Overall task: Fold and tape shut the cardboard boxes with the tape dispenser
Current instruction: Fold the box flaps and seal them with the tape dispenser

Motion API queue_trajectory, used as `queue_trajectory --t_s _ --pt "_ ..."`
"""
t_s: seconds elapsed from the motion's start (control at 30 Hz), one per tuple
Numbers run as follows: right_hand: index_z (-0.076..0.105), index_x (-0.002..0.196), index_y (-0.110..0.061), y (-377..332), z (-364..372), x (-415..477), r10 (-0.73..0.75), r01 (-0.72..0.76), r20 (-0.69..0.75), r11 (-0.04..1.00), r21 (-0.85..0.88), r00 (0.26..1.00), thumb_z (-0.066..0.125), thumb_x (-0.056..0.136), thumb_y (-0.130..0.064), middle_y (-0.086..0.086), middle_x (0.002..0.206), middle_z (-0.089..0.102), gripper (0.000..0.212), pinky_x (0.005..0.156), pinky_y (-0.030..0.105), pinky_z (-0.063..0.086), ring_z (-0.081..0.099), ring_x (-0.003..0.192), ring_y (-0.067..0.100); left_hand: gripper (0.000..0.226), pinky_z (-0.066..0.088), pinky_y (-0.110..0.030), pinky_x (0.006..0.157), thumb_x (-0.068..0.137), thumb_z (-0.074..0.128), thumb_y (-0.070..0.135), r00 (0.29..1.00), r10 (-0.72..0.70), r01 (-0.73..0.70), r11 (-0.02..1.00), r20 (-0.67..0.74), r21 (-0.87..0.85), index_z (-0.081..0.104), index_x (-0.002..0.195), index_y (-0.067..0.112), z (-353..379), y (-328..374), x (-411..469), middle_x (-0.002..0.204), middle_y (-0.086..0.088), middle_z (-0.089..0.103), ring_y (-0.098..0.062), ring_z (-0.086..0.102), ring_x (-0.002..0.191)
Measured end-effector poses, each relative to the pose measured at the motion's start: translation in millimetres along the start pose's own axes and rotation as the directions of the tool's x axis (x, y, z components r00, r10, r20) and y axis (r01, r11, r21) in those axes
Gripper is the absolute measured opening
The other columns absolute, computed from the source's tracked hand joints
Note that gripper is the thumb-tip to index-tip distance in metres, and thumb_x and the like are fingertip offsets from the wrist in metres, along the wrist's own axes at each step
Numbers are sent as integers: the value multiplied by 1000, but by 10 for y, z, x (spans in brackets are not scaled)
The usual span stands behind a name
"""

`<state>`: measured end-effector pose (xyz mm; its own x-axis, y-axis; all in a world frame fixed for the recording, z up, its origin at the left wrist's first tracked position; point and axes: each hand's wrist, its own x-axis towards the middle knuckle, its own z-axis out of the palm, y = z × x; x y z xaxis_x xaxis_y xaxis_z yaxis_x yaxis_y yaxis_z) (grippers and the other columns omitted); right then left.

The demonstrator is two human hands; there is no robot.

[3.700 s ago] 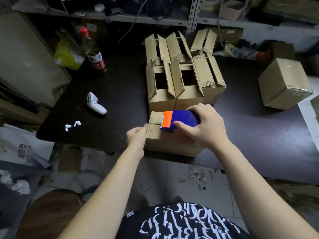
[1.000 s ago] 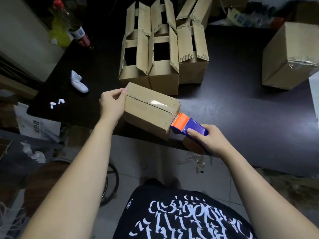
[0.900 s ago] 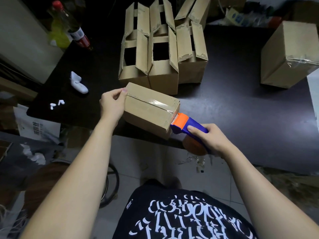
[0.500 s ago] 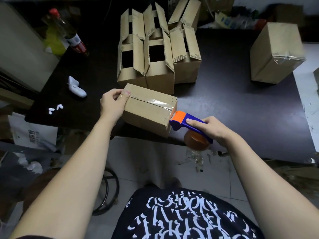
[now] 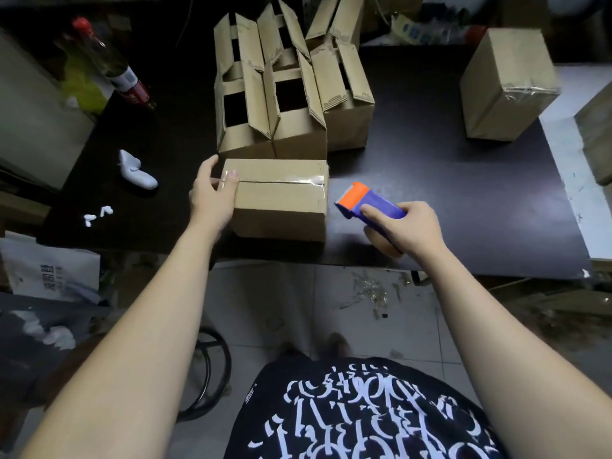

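Observation:
A small closed cardboard box [image 5: 281,200] sits at the near edge of the dark table [image 5: 447,200], with clear tape along its top seam. My left hand [image 5: 212,193] grips its left end, thumb on the taped seam. My right hand [image 5: 402,226] holds the blue and orange tape dispenser [image 5: 367,203] just right of the box, apart from it. Behind the box stand several open boxes [image 5: 284,94] with their flaps up.
A taped box [image 5: 503,87] stands at the far right, and another box edge [image 5: 596,140] shows at the right border. A bottle [image 5: 112,67], a white object [image 5: 135,170] and small white bits [image 5: 97,215] lie on the left. A stool [image 5: 205,366] is below the table.
The tape dispenser has come off the box's right end and now hangs free to the right. The box, tilted before, now rests flat and square on the table.

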<state>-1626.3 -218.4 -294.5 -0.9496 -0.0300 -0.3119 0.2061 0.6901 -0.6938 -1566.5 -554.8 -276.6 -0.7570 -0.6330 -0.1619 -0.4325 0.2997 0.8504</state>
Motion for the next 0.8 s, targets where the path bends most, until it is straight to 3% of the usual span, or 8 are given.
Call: queue_trajectory --t_s 0.07,0.17,0.27,0.33,0.37,0.47,0.63,0.8 --pt "50 58 -16 -3 -5 -33 38 -30 -88 995 91 995 74 75 -70 -4 52 47 61 58 33 40 45 53 17 57 47 -31 94 103 57 43 998 10 -11 1000 60 12 35 156 41 8 -9 -71 145 3 50 -15 49 128" --pt "52 61 -16 -57 25 -141 24 19 -151 961 277 988 73 83 -65 -7 54 49 58 56 28 38 45 53 13 49 50 -41 103 99 63 40 996 -13 16 999 84 -36 50 146 42 68 -11 -248 139 7 54 -15 52 126" --pt "61 77 -14 -124 76 -267 -33 113 -204 912 395 978 72 92 -53 -5 69 59 43 53 19 43 53 60 9 33 57 -43 94 88 76 36 997 -71 71 994 -4 -86 65 119 34 190 9 -449 110 11 65 -13 62 104" --pt "64 87 -14 -181 92 -315 -59 164 -254 893 419 965 72 91 -55 -1 80 67 42 59 25 53 64 69 14 38 63 -49 83 70 82 49 993 -118 115 985 -19 -132 66 101 33 269 41 -572 98 8 69 -16 69 94" --pt "63 88 -16 -204 88 -328 -79 192 -285 899 393 955 72 90 -57 -1 82 68 42 63 31 55 66 73 17 44 64 -51 76 64 83 55 990 -139 136 980 -11 -146 65 97 32 321 50 -620 96 5 69 -18 71 92" --pt "54 79 -21 -295 27 -409 -190 284 -372 935 214 908 73 92 -49 -10 75 62 35 60 24 42 56 68 9 47 65 -47 58 72 87 53 984 -176 174 973 2 -150 59 99 27 496 137 -794 103 0 64 -21 70 91" --pt "58 93 -11 -379 -8 -532 -335 386 -327 917 102 884 74 93 -40 -3 77 62 33 58 28 41 54 67 14 53 64 -47 72 78 77 65 990 -139 140 990 16 -31 49 99 25 723 228 -953 99 9 51 -23 64 95" --pt "54 96 -14 -400 -18 -690 -466 486 -257 874 14 846 74 94 -38 1 82 63 31 59 29 41 57 69 19 46 42 -31 71 85 70 64 995 84 -94 933 45 348 62 100 21 566 527 -939 104 1 57 -17 56 91"
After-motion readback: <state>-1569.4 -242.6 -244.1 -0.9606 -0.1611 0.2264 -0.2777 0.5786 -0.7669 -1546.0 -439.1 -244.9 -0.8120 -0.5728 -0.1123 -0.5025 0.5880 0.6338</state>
